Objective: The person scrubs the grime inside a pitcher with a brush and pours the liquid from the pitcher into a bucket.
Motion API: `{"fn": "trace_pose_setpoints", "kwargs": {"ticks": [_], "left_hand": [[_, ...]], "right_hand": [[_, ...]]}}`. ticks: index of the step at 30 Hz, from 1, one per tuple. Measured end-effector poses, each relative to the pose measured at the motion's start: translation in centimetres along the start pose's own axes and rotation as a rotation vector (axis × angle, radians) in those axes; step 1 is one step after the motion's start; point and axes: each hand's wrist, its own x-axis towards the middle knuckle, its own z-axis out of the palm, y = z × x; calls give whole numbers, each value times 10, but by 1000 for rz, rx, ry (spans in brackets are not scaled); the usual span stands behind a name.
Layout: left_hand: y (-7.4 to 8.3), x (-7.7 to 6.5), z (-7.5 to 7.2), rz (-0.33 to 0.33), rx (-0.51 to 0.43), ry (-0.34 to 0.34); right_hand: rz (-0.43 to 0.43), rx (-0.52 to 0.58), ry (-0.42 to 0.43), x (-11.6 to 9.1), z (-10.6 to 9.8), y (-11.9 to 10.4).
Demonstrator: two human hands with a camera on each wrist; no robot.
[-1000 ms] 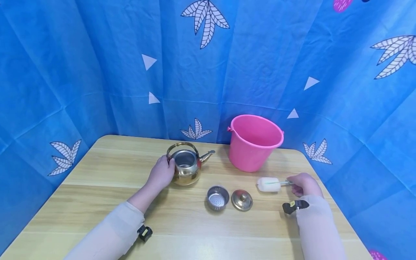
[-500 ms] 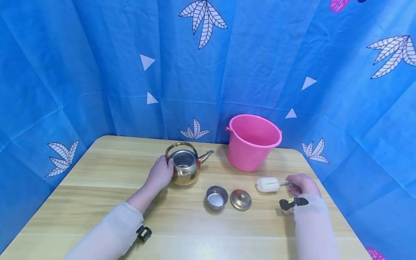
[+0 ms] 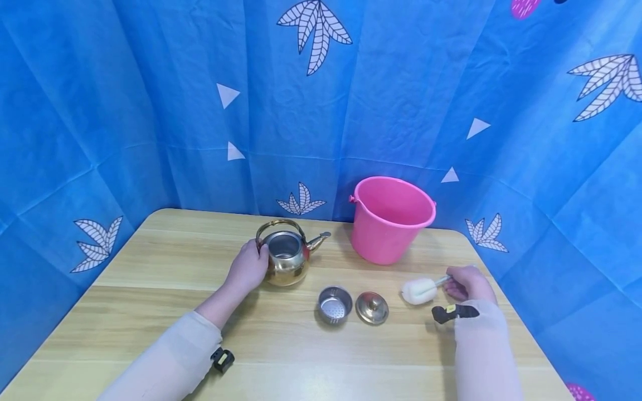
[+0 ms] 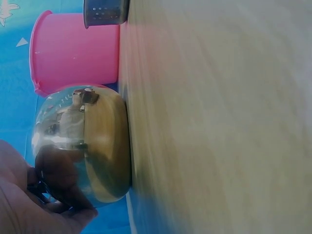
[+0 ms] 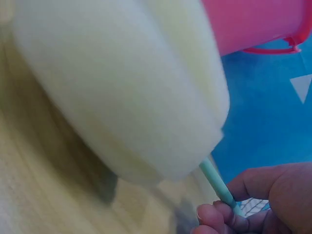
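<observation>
At the back left of the table, my left hand (image 3: 249, 264) grips a gold metal teapot (image 3: 291, 274) low on its handle side. The teapot stands upright without its lid, spout pointing right; in the left wrist view its shiny body (image 4: 105, 146) faces the camera, with my fingers around the handle's base. Over on the right, my right hand (image 3: 470, 281) pinches the thin green stick of a white sponge brush (image 3: 418, 292) between thumb and fingers. The brush's sponge head (image 5: 122, 87) fills much of the right wrist view, angled above the table with its shadow below.
A perforated metal strainer cup (image 3: 335, 306) and a gold lid (image 3: 372, 308) with a knob lie side by side mid-table. Behind them stands a pink bucket (image 3: 386, 239) near the back edge. A blue patterned curtain (image 3: 301, 122) hangs around the wooden table (image 3: 311, 367).
The sponge brush has turned in my right hand: its head has swung slightly right and toward me, the stick now slanting. My left hand and the teapot stay in place.
</observation>
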Motion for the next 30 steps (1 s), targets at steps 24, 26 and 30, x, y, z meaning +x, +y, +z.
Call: {"fn": "trace_pose_setpoints", "kwargs": {"ticks": [24, 26, 30], "left_hand": [[0, -1, -1, 0, -5, -5], [0, -1, -1, -1, -5, -3], [0, -1, -1, -1, -2, 0]], "right_hand": [[-197, -229, 99, -25, -2, -37], [-217, -242, 107, -32, 0, -41], [-257, -288, 113, -44, 2, -50]]}}
